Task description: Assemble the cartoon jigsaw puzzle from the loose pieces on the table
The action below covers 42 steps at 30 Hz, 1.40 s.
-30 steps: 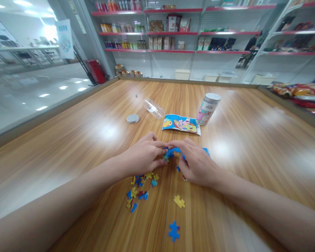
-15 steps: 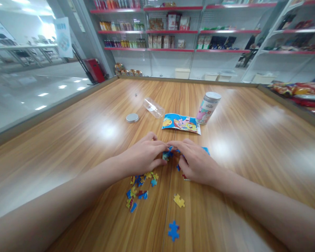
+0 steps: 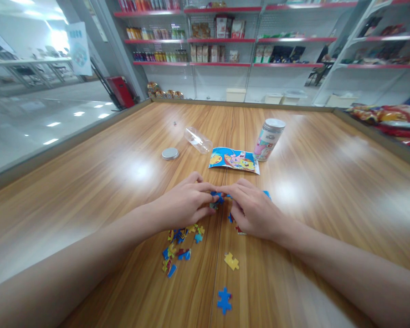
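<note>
My left hand (image 3: 189, 202) has its fingers closed at a blue jigsaw piece (image 3: 217, 197), which they partly hide. Against it, with the index fingertips of both hands meeting, my right hand (image 3: 254, 207) curls over the joined jigsaw section (image 3: 267, 194), gripping its edge. Most of that section is covered by the right hand; a blue corner and a red-and-white edge show. Below my left wrist lies a loose pile of mixed jigsaw pieces (image 3: 181, 235). Nearer to me are a single yellow piece (image 3: 231, 261) and a single blue piece (image 3: 224, 300).
Beyond the hands lies a cartoon picture sheet (image 3: 234, 160), beside a printed can (image 3: 268, 140) that stands upright. A clear plastic jar (image 3: 198, 140) rests on its side near a silver lid (image 3: 170, 153). Snack bags (image 3: 389, 119) are at the right edge of the wooden table (image 3: 99, 196).
Both hands stay at the same spot on the jigsaw, with only slight finger shifts. The blue piece between them shows a little more. The whole view has shifted slightly.
</note>
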Motion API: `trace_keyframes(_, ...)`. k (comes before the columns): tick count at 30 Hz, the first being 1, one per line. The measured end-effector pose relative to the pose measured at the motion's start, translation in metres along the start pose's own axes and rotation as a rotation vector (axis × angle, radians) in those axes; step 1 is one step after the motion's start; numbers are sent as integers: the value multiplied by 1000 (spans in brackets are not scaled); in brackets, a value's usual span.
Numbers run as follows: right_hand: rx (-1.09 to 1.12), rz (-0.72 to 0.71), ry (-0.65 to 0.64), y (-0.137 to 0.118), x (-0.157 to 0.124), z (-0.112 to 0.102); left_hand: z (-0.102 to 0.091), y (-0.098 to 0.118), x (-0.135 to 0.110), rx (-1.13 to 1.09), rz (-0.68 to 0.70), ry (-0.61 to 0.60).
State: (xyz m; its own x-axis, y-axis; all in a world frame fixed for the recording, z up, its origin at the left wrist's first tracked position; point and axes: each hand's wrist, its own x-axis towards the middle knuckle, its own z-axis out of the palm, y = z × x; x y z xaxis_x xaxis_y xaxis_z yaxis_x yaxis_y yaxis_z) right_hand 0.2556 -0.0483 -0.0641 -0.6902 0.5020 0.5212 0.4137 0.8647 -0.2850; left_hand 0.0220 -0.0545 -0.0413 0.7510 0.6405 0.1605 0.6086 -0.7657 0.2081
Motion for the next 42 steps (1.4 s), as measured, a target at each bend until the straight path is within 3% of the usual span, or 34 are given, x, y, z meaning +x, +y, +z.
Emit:
trace_keyframes(16, 24, 29, -49, 0, -2, 0, -2, 1, 1, 30, 28, -15)
trace_keyframes(23, -14, 68, 158, 10, -4, -6, 0, -6, -5, 8, -9, 15)
trace_keyframes(29, -19, 84, 152, 15, -7, -7, -15, -20, -12, 90, -39, 142)
trace_keyframes(36, -4, 58, 54, 16, -8, -5, -25, -41, -22, 91, -31, -149)
trace_keyframes(42, 10, 71, -35, 15, -7, -4, -37, -37, -24, -6, -104, -281)
